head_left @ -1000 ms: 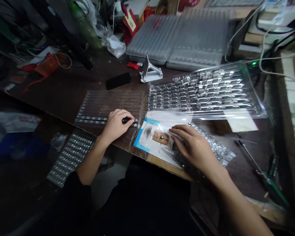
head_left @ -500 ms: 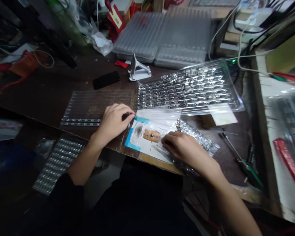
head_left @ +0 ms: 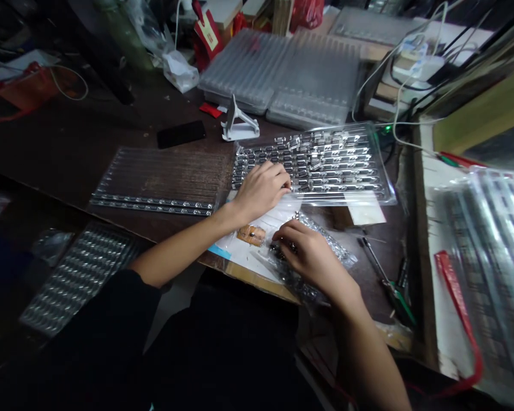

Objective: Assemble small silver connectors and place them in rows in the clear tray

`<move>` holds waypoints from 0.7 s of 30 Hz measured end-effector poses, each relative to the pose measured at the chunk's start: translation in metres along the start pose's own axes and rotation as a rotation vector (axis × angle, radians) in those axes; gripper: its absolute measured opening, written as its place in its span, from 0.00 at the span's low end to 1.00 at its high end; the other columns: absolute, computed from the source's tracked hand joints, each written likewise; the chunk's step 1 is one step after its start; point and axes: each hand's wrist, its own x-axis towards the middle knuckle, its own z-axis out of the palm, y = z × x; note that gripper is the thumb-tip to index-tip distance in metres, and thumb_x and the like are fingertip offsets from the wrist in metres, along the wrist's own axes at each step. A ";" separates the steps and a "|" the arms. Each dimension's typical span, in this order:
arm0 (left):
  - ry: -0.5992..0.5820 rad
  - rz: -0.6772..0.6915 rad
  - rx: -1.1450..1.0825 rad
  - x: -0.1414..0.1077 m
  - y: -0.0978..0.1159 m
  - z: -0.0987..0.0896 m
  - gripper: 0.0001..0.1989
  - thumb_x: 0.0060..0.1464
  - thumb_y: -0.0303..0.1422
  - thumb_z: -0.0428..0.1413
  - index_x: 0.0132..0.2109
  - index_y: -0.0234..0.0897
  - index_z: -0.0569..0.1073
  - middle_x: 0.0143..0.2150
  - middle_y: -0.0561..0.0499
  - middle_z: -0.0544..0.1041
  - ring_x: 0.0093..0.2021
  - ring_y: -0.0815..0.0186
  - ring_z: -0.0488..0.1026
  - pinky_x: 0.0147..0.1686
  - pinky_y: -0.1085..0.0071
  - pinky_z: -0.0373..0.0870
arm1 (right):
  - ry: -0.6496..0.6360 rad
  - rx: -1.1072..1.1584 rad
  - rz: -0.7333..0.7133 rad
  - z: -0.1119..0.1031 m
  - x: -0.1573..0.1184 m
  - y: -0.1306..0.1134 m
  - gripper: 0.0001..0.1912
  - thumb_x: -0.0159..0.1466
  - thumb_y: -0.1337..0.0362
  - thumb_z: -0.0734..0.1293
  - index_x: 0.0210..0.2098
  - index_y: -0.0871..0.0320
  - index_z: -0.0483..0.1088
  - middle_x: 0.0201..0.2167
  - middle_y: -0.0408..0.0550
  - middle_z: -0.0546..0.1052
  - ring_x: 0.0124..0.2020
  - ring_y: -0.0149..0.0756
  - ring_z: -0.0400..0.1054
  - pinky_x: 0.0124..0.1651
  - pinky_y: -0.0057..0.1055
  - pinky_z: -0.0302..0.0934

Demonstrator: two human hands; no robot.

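My left hand point(head_left: 263, 191) reaches over the near edge of a clear ribbed tray point(head_left: 385, 191) with rows of silver-and-black D-sub connectors point(head_left: 300, 162). Its thumb and fingers are pinched together beside the front row; what they hold is hidden. My right hand point(head_left: 304, 248) is curled, fingertips down, over an open plastic bag point(head_left: 346, 260) of small shiny metal parts; I cannot make out what is between its fingers. Left of it, a small orange-brown block point(head_left: 251, 234) lies on a white board point(head_left: 251, 257) with blue tape. A second tray point(head_left: 158, 171) holds connectors along its front rows.
Stacked clear trays point(head_left: 244, 68) stand at the back. A black phone point(head_left: 181, 134) and a white stand point(head_left: 240, 123) lie before them. A green-handled screwdriver point(head_left: 400, 302) lies at right. Another filled tray point(head_left: 79, 274) is below the table's left edge.
My left hand has moved right, from beside the left tray to the front row of the connector tray. My right hand stays at the bag. The view has shifted slightly.
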 end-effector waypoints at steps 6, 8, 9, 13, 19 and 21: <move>0.000 -0.023 -0.297 -0.065 -0.002 -0.033 0.01 0.64 0.29 0.58 0.42 0.39 0.75 0.41 0.52 0.82 0.42 0.64 0.78 0.45 0.67 0.71 | 0.153 0.080 -0.010 0.001 0.001 0.007 0.16 0.67 0.75 0.61 0.45 0.57 0.78 0.44 0.54 0.79 0.44 0.42 0.76 0.49 0.41 0.71; -0.012 -0.087 -0.249 -0.094 -0.005 -0.037 0.02 0.64 0.29 0.58 0.42 0.39 0.75 0.41 0.51 0.82 0.42 0.62 0.78 0.45 0.66 0.71 | 0.159 0.089 0.023 -0.001 0.001 0.006 0.13 0.69 0.72 0.62 0.43 0.57 0.79 0.41 0.53 0.81 0.42 0.42 0.77 0.47 0.40 0.71; -0.020 -0.122 -0.219 -0.107 -0.008 -0.036 0.02 0.65 0.29 0.57 0.43 0.39 0.75 0.41 0.51 0.82 0.42 0.62 0.78 0.45 0.65 0.70 | 0.160 0.089 0.039 -0.001 0.001 0.005 0.11 0.69 0.70 0.64 0.41 0.57 0.79 0.40 0.52 0.82 0.41 0.42 0.77 0.47 0.39 0.71; -0.025 -0.144 -0.179 -0.136 -0.017 -0.019 0.04 0.65 0.32 0.59 0.46 0.39 0.77 0.46 0.48 0.83 0.46 0.59 0.78 0.47 0.63 0.70 | 0.169 0.061 0.096 0.000 0.003 0.002 0.09 0.70 0.64 0.66 0.38 0.54 0.80 0.37 0.49 0.83 0.38 0.42 0.78 0.45 0.38 0.71; 0.136 -0.130 -0.377 -0.133 -0.017 -0.007 0.02 0.63 0.32 0.62 0.42 0.39 0.79 0.41 0.50 0.84 0.42 0.62 0.81 0.45 0.65 0.71 | 0.256 0.013 0.098 0.007 0.006 0.001 0.12 0.69 0.67 0.63 0.42 0.54 0.80 0.40 0.50 0.83 0.40 0.42 0.78 0.45 0.37 0.72; 0.112 -0.103 -0.393 -0.132 -0.016 -0.007 0.02 0.62 0.32 0.63 0.42 0.40 0.80 0.41 0.51 0.85 0.42 0.62 0.81 0.45 0.65 0.71 | 0.255 0.016 0.109 0.008 0.007 -0.001 0.12 0.68 0.68 0.63 0.41 0.54 0.79 0.39 0.49 0.83 0.40 0.41 0.78 0.45 0.37 0.72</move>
